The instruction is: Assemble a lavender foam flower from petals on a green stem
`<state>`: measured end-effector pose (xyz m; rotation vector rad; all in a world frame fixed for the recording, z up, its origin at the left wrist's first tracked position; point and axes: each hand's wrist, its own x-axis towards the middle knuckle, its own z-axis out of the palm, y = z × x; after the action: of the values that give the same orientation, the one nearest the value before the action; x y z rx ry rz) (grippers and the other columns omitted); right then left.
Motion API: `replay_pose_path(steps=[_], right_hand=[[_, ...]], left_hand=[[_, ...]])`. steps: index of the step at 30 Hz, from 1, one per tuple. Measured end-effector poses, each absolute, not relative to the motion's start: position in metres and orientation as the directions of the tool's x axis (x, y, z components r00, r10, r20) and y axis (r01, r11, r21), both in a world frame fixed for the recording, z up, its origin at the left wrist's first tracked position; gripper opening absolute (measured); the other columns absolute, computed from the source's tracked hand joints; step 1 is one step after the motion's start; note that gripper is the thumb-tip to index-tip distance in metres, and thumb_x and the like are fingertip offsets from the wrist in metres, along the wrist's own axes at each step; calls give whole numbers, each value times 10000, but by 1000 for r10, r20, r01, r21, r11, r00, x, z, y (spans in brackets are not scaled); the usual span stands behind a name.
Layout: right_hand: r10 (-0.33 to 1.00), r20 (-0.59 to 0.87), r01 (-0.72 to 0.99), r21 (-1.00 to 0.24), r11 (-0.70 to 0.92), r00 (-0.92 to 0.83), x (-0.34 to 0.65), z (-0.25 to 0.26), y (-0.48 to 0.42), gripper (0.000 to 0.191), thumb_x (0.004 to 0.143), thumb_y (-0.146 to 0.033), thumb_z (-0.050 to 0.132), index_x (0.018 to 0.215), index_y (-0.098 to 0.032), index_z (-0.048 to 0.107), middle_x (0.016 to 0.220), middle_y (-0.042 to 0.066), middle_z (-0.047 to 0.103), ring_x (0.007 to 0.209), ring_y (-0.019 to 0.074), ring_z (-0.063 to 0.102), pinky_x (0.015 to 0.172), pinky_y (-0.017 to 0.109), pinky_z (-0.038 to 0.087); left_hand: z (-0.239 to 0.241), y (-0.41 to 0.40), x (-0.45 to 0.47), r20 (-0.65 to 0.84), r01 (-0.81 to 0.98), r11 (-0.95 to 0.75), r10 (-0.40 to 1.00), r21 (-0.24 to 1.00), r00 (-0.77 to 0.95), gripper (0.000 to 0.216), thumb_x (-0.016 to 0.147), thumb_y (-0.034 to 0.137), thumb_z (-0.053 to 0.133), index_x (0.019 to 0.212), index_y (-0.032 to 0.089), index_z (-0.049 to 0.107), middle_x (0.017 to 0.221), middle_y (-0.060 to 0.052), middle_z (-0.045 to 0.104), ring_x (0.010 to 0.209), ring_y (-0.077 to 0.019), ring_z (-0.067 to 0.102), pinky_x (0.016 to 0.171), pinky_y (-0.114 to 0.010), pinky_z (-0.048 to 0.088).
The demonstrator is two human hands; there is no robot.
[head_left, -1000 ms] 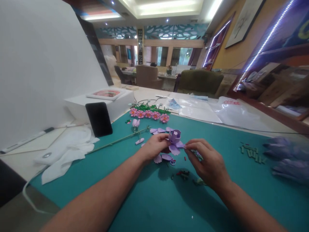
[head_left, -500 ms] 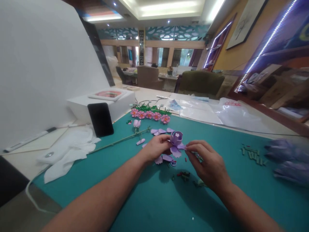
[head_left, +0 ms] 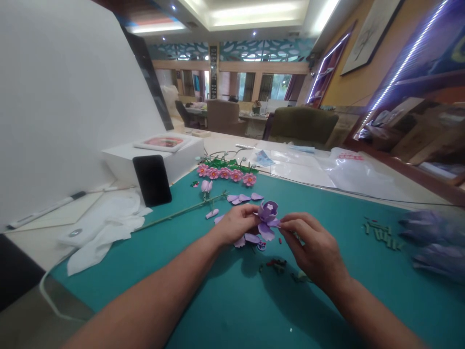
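A purple toy-brick flower (head_left: 268,213) is held just above the teal mat (head_left: 225,300) between both hands. My left hand (head_left: 236,223) grips it from the left with curled fingers. My right hand (head_left: 312,247) pinches one of its petals from the right. Loose purple petals (head_left: 250,237) lie on the mat under the flower. More purple petals (head_left: 243,197) lie just beyond it. A long green stem with a pale bud (head_left: 189,207) stretches away to the left.
A row of pink flowers with green leaves (head_left: 225,172) lies at the mat's far edge. A black phone (head_left: 151,179) leans on a white box (head_left: 160,155). White cloth (head_left: 105,223) lies left. Small green pieces (head_left: 381,231) and blurred purple parts (head_left: 432,242) sit right. Dark bits (head_left: 276,264) lie near my right wrist.
The flower has turned a little between my fingers, so its pale centre now faces up. Both hands stay where they were.
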<state>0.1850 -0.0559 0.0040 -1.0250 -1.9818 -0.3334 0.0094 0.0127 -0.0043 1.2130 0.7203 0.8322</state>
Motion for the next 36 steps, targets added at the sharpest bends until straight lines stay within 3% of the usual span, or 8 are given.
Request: replay_pose_path(steps=[18, 25, 36], right_hand=[[507, 809, 761, -121, 638, -296, 182, 5, -55, 158, 896, -160, 500, 822, -221, 625, 820, 55, 674, 754, 166, 641, 663, 271, 525], [509, 815, 781, -117, 613, -277, 186, 5, -53, 77, 885, -184, 546, 905, -223, 610, 884, 60, 646, 797, 166, 643, 697, 272, 530], [550, 789, 793, -138, 593, -274, 185, 4, -56, 99, 901, -194, 530, 833, -214, 600, 757, 34, 622, 693, 145, 604, 625, 242, 477]], left_hand=[[-10, 13, 12, -47, -172, 169, 833, 970, 551, 426, 557, 379, 832, 870, 124, 698, 636, 6, 607, 592, -108, 578, 617, -230, 445], [-9, 11, 13, -56, -172, 175, 840, 969, 539, 401, 617, 391, 797, 900, 128, 689, 665, -3, 611, 574, -93, 555, 596, -216, 409], [-5, 10, 12, -53, -157, 163, 839, 974, 541, 388, 602, 345, 798, 899, 118, 694, 666, 0, 601, 595, -91, 547, 617, -218, 422]])
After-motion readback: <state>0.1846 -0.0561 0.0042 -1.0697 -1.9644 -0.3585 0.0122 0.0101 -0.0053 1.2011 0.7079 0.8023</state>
